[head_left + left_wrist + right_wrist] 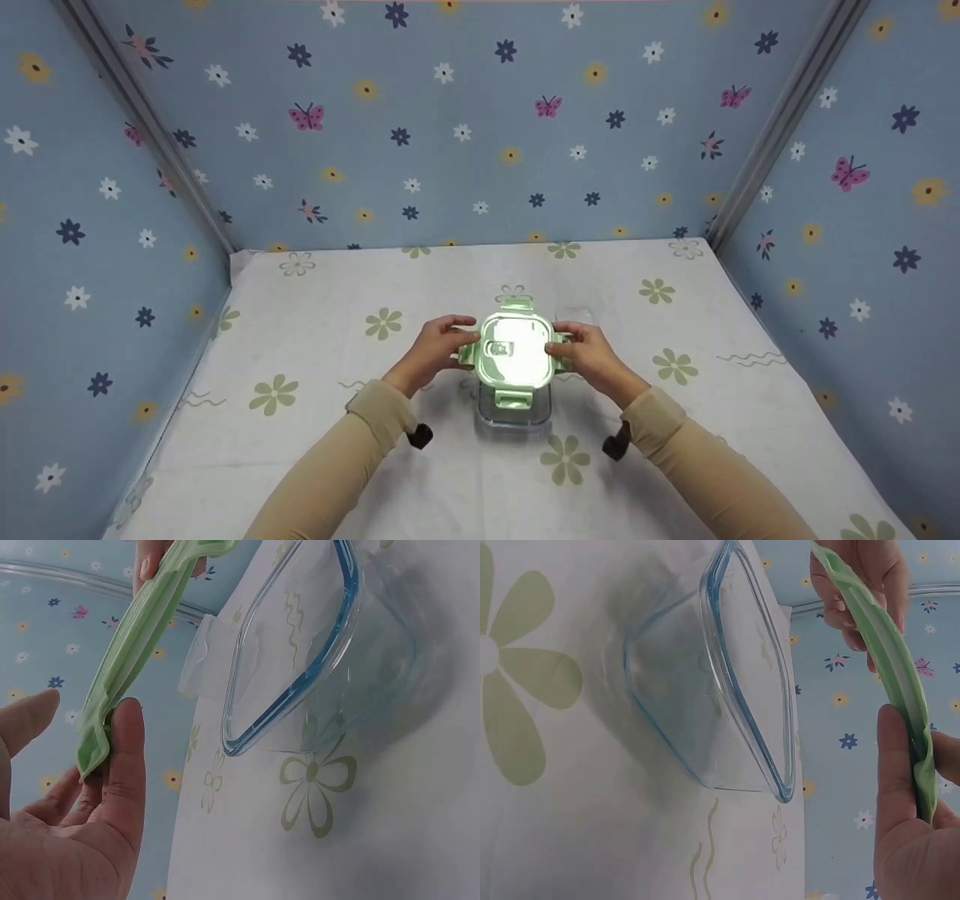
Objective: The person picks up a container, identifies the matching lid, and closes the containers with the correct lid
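A pale green lid (517, 352) with side flaps is held up between both hands, over a clear glass container (514, 416). My left hand (441, 349) grips the flap at its left edge; in the left wrist view one finger stands apart from the lid (124, 652). At the opposite edge my right hand (592, 356) pinches the lid, thumb on top and fingers underneath. Seen from the right wrist, the lid (889, 652) is tilted and apart from the open glass container (682, 682), which stands on the cloth.
White cloth (315, 442) with green flowers covers the table. Behind the right hand lies a small transparent piece (576, 313), partly hidden. Blue patterned panels (450, 165) rise at the back and both sides, joined by grey corner posts (161, 142).
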`<state>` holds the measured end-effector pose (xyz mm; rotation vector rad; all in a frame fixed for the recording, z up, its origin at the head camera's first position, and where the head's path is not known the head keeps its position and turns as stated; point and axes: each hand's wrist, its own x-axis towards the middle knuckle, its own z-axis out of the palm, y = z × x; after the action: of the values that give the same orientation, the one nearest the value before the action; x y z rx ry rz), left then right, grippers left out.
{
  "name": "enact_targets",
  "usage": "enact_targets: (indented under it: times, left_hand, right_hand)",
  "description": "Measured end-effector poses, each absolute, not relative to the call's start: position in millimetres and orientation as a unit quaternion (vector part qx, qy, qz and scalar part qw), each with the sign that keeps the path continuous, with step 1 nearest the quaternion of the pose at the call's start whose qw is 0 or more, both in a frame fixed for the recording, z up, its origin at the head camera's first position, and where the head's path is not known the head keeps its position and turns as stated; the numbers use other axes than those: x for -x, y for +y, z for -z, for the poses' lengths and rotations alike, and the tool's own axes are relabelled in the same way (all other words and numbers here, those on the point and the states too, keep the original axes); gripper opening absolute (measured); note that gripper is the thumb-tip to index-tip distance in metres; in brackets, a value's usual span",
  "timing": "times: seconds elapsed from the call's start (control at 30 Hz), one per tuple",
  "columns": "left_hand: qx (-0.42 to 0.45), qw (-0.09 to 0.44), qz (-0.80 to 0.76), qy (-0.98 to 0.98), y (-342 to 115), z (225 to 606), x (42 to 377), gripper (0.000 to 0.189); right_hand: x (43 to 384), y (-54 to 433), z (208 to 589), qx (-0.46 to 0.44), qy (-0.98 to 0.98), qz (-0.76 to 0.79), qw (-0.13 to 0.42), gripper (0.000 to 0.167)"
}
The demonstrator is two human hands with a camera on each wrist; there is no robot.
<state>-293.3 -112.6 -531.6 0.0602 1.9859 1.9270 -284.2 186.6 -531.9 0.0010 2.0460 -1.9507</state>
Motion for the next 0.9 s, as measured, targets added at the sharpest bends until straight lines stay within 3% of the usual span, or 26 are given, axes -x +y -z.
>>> enact_targets:
  times: [0.27, 0.6, 0.9]
  left_hand:
    - [-0.010, 0.175, -0.671, 0.721, -110, 535, 290, 0.032]
    - [0.010, 0.184, -0.652, 0.736, -110, 536, 287, 0.031]
    - [0.014, 0.151, -0.611, 0.777, -103, 545, 282, 0.027]
  right_hand:
    - [282, 185, 531, -0.019, 0.711, 0.679, 0.180, 0.045]
    - [278, 185, 534, -0.003, 0.722, 0.662, 0.201, 0.042]
    - [275, 187, 542, -0.003, 0.761, 0.617, 0.202, 0.038]
